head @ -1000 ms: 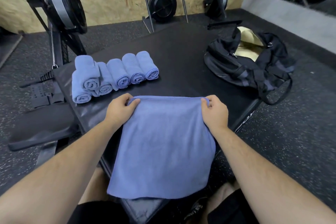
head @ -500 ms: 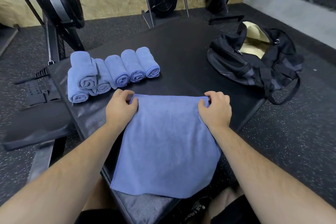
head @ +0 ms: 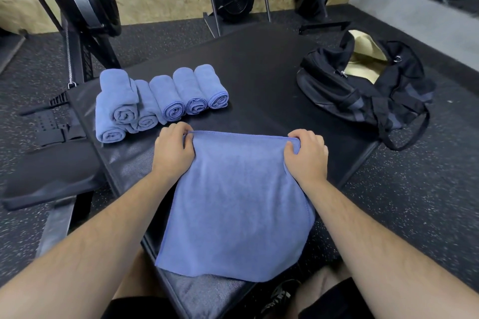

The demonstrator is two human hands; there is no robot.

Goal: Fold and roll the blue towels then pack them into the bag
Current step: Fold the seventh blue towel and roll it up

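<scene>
Blue towel (head: 233, 202), unrolled, lies flat in front of me and is held at both far corners. Left grip (head: 173, 153): fingers curled, pinching the far left corner. Right grip (head: 305, 155): fingers curled, pinching the far right corner. The far hem runs taut, left to right, between the two grips.

Relation that governs the next move: the whole body of the cloth lies on my side of the grips. Its long axis runs from the hem straight back toward me, and the near end hangs over the near edge of the worktop (head: 259, 67). Both grips stand level on the hem, neither one nearer. In my judgement a fold must either carry the hem toward me or bring one corner across to the other.

Further out, the rolled towels (head: 168, 101) lie in a row at the far left, just beyond the left grip, with one roll resting on top at the left end. The bag (head: 363, 96) sits at the far right, well apart from the right grip. Its mouth is open with pale lining showing, and no towel is visible inside.
</scene>
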